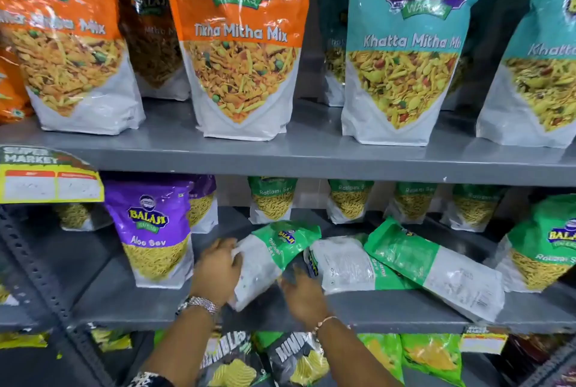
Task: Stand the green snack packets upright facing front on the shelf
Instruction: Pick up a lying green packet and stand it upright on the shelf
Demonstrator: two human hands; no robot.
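On the middle grey shelf (405, 308) three green Ratlami Sev packets lie fallen. My left hand (218, 268) grips the white bottom end of the leftmost packet (271, 255), which is tilted with its green top to the right. My right hand (304, 293) touches that packet's lower edge, next to the second flat packet (346, 265). A third packet (436, 268) lies slanted on its back to the right. One green packet (542, 246) stands upright at the far right. Several more green packets (272, 199) stand upright at the back of the shelf.
A purple Aloo Sev packet (156, 230) stands upright left of my hands. Orange (240, 43) and teal (405, 50) packets fill the shelf above. A yellow price tag (50, 181) hangs at the left. Chip bags (296, 358) sit on the shelf below.
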